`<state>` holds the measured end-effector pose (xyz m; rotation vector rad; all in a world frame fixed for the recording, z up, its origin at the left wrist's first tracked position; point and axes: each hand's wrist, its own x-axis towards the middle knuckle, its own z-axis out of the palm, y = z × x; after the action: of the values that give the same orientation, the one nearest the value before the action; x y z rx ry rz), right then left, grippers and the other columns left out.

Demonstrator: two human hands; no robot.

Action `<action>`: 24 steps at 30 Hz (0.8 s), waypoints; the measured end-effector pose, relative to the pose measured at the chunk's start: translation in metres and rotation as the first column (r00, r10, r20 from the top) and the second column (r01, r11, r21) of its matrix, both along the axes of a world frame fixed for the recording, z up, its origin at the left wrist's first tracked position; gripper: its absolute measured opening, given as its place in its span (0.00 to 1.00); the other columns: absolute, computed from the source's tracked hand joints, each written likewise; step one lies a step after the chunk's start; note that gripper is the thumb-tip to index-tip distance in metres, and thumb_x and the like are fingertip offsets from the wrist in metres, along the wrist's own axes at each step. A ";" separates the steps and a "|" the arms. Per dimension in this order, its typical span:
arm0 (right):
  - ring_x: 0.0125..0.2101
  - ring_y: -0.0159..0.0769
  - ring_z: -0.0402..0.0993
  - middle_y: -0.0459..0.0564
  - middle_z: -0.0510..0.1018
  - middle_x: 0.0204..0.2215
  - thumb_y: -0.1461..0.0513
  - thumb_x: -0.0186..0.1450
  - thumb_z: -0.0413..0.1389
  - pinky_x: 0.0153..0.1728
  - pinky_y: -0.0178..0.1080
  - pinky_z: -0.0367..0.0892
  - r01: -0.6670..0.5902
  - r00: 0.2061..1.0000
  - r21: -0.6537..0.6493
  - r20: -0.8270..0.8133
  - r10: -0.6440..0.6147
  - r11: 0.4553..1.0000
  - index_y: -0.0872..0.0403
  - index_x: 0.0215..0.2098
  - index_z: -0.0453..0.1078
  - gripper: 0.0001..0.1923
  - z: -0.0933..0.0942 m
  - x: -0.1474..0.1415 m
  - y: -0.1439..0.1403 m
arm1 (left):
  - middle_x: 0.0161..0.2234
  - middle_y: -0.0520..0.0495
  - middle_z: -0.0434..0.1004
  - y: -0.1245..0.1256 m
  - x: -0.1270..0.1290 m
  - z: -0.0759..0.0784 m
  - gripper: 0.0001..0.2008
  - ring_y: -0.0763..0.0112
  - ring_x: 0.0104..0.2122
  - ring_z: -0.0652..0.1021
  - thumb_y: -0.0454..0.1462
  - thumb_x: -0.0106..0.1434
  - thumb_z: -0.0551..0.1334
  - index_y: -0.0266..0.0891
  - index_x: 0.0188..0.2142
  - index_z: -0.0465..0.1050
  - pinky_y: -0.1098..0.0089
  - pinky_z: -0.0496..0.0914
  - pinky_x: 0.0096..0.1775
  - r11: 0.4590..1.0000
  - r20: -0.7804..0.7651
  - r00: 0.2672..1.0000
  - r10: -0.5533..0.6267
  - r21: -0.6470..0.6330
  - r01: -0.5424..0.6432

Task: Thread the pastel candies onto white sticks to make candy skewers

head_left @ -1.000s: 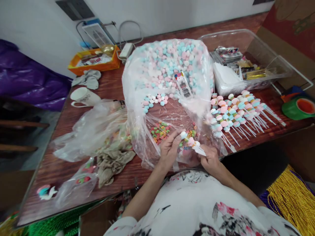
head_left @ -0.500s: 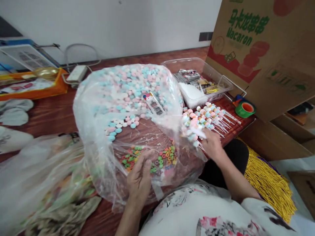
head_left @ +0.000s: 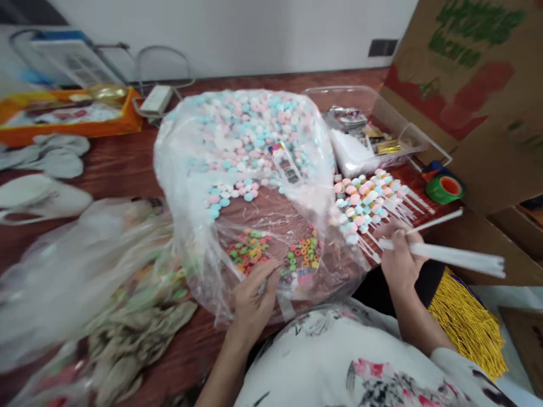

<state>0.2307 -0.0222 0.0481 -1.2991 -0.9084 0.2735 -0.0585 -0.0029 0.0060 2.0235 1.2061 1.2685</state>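
At centre right, a pile of finished skewers (head_left: 373, 203) lies ready (plenty of loose candy (head_left: 250, 141) remains); right hand (head_left: 401, 257) grips white sticks (head_left: 449, 254), left hand (head_left: 254, 294) spreads over ring candies (head_left: 250, 254).

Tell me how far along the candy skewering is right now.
Done: a pile of finished candy skewers lies on the table. In hand: right hand grips bare white sticks; left hand rests by ring candies. Left: the big bag remains largely full.
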 end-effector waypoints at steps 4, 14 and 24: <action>0.36 0.39 0.78 0.49 0.81 0.32 0.60 0.66 0.56 0.43 0.42 0.71 -0.493 0.858 -0.250 0.017 0.513 0.833 0.52 0.34 0.78 0.09 -0.033 -0.045 -0.022 | 0.40 0.45 0.83 -0.009 0.015 0.003 0.10 0.68 0.40 0.82 0.30 0.64 0.61 0.40 0.43 0.77 0.66 0.76 0.46 0.998 0.015 0.998 -0.060 -0.021 0.060; 0.26 0.33 0.72 0.45 0.78 0.26 0.59 0.66 0.57 0.32 0.39 0.70 -0.565 0.824 -0.284 -0.233 0.516 0.775 0.52 0.42 0.78 0.10 -0.081 -0.038 -0.019 | 0.36 0.47 0.83 0.020 -0.040 0.017 0.08 0.66 0.37 0.81 0.37 0.63 0.60 0.41 0.36 0.79 0.65 0.74 0.44 0.959 -0.157 0.953 0.260 -0.069 -0.273; 0.23 0.31 0.64 0.42 0.67 0.19 0.55 0.69 0.53 0.23 0.34 0.60 -0.632 0.775 -0.305 -0.226 0.590 0.713 0.54 0.43 0.76 0.14 -0.097 -0.039 -0.019 | 0.40 0.38 0.79 0.176 -0.026 0.039 0.08 0.57 0.42 0.76 0.35 0.59 0.61 0.34 0.37 0.76 0.61 0.67 0.47 0.970 -0.739 0.673 0.004 -0.162 -0.183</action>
<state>0.1919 -0.0416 -0.0489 -1.2597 -1.2165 1.0821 -0.0841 0.1731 0.0454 2.3887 1.7232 0.2579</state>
